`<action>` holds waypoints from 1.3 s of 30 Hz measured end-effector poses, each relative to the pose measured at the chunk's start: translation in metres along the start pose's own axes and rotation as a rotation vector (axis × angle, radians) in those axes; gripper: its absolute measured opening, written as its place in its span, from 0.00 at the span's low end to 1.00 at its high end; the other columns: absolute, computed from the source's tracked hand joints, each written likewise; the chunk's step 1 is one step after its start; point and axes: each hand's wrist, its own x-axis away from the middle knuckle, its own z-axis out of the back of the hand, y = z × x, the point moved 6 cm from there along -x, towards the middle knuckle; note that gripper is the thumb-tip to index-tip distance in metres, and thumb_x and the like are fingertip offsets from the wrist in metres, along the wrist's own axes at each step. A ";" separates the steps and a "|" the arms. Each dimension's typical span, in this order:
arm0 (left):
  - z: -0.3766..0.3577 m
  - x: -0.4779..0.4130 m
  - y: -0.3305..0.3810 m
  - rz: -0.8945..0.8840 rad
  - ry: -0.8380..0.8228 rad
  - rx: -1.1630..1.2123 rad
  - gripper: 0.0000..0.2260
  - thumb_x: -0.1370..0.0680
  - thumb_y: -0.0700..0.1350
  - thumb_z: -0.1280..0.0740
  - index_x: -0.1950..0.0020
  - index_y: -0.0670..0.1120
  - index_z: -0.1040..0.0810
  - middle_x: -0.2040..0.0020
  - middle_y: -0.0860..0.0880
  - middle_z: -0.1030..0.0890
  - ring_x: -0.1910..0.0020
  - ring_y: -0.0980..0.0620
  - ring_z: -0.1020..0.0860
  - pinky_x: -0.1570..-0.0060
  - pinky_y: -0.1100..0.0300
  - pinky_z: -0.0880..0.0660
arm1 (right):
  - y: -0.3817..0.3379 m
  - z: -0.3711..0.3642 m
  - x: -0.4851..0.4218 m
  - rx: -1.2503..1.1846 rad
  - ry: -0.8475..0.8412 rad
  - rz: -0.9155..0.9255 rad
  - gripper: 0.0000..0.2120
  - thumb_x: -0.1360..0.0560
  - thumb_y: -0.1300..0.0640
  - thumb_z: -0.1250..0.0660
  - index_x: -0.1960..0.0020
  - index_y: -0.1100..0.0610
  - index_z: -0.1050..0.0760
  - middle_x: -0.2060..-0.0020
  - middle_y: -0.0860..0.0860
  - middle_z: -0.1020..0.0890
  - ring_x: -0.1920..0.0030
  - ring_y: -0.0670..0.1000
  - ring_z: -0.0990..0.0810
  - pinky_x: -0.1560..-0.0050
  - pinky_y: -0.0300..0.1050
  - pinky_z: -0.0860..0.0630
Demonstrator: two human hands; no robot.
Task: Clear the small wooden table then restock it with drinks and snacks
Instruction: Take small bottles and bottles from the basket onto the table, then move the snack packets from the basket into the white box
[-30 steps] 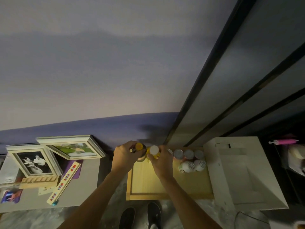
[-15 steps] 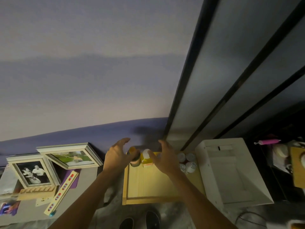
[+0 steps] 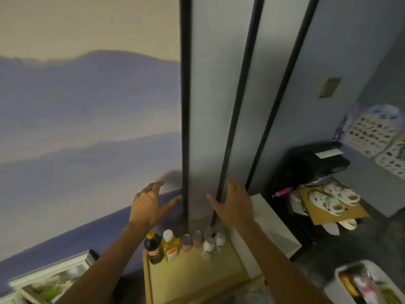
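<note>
The small wooden table (image 3: 195, 275) sits low in the view against the wall. Along its back edge stand a dark bottle with a yellow cap (image 3: 153, 249), a yellow bottle with a white cap (image 3: 169, 246), several small pink-labelled bottles (image 3: 192, 239) and two small white bottles (image 3: 213, 243). My left hand (image 3: 151, 205) hovers above the dark bottle, fingers spread and empty. My right hand (image 3: 234, 205) is raised above the small bottles, also empty and apart from them.
A white cabinet (image 3: 274, 229) stands right of the table. A white bin with snack packets (image 3: 368, 284) is at the bottom right. Picture frames (image 3: 54, 277) lie at the left. White clogs on cardboard (image 3: 333, 200) rest on a dark shelf.
Both hands let go of the dark and yellow bottles and lifted up away from the table. The view has swung upward and to the right.
</note>
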 end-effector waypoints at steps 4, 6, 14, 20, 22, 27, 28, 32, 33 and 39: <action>0.000 0.012 0.049 -0.107 -0.038 -0.018 0.50 0.32 0.85 0.46 0.20 0.53 0.33 0.23 0.46 0.26 0.28 0.40 0.25 0.30 0.42 0.25 | 0.032 0.066 0.049 0.093 0.114 -0.132 0.48 0.24 0.23 0.40 0.18 0.56 0.39 0.19 0.57 0.34 0.20 0.59 0.36 0.23 0.59 0.33; 0.002 0.025 0.080 -0.178 -0.044 -0.015 0.50 0.31 0.85 0.46 0.21 0.51 0.32 0.25 0.46 0.25 0.29 0.41 0.24 0.30 0.43 0.26 | 0.054 0.093 0.077 0.113 0.130 -0.204 0.49 0.24 0.22 0.44 0.17 0.56 0.40 0.18 0.57 0.37 0.18 0.60 0.38 0.22 0.61 0.35; -0.025 0.102 0.213 -0.388 -0.110 0.088 0.48 0.30 0.82 0.40 0.22 0.48 0.31 0.24 0.45 0.27 0.28 0.40 0.26 0.31 0.41 0.26 | 0.140 0.195 0.217 0.205 0.259 -0.492 0.49 0.25 0.22 0.43 0.17 0.54 0.39 0.18 0.56 0.35 0.20 0.62 0.35 0.26 0.62 0.32; -0.057 0.165 0.323 -0.588 -0.149 0.095 0.48 0.30 0.81 0.39 0.20 0.50 0.32 0.22 0.46 0.28 0.26 0.41 0.27 0.28 0.42 0.27 | 0.218 0.247 0.311 0.207 0.314 -0.681 0.50 0.24 0.21 0.44 0.15 0.54 0.42 0.16 0.56 0.40 0.18 0.63 0.40 0.23 0.61 0.34; -0.072 0.187 0.358 -0.650 -0.151 0.107 0.46 0.30 0.80 0.37 0.22 0.50 0.29 0.25 0.46 0.25 0.28 0.42 0.25 0.31 0.44 0.25 | 0.248 0.260 0.340 0.198 0.329 -0.745 0.51 0.25 0.21 0.45 0.15 0.54 0.42 0.15 0.55 0.40 0.18 0.62 0.40 0.22 0.61 0.34; -0.119 0.236 0.433 -0.739 -0.228 0.112 0.43 0.32 0.84 0.42 0.30 0.54 0.24 0.30 0.50 0.22 0.30 0.45 0.24 0.33 0.43 0.23 | 0.319 0.285 0.401 0.179 0.347 -0.865 0.52 0.26 0.19 0.44 0.15 0.54 0.42 0.15 0.55 0.40 0.17 0.62 0.41 0.21 0.61 0.35; -0.131 0.244 0.446 -0.744 -0.237 0.113 0.44 0.32 0.83 0.41 0.28 0.54 0.26 0.29 0.49 0.22 0.28 0.44 0.25 0.32 0.43 0.24 | 0.332 0.289 0.410 0.170 0.344 -0.879 0.52 0.26 0.19 0.43 0.15 0.53 0.42 0.15 0.55 0.40 0.17 0.61 0.40 0.22 0.61 0.34; -0.170 0.275 0.486 -0.744 -0.257 0.117 0.50 0.32 0.83 0.38 0.19 0.53 0.37 0.20 0.47 0.29 0.22 0.43 0.31 0.27 0.42 0.27 | 0.382 0.293 0.437 0.142 0.318 -0.931 0.54 0.28 0.18 0.43 0.15 0.53 0.42 0.15 0.54 0.39 0.18 0.61 0.38 0.25 0.61 0.29; -0.179 0.281 0.493 -0.735 -0.271 0.104 0.51 0.32 0.83 0.39 0.18 0.52 0.38 0.20 0.47 0.30 0.21 0.43 0.31 0.26 0.43 0.28 | 0.393 0.291 0.441 0.138 0.307 -0.937 0.54 0.28 0.18 0.43 0.15 0.53 0.42 0.16 0.54 0.39 0.18 0.61 0.37 0.25 0.61 0.29; -0.221 0.302 0.529 -0.690 -0.383 0.029 0.51 0.30 0.80 0.36 0.17 0.49 0.37 0.19 0.45 0.31 0.21 0.43 0.32 0.25 0.44 0.33 | 0.449 0.285 0.452 0.119 0.227 -0.969 0.52 0.26 0.20 0.42 0.15 0.54 0.42 0.17 0.55 0.37 0.18 0.61 0.37 0.25 0.60 0.30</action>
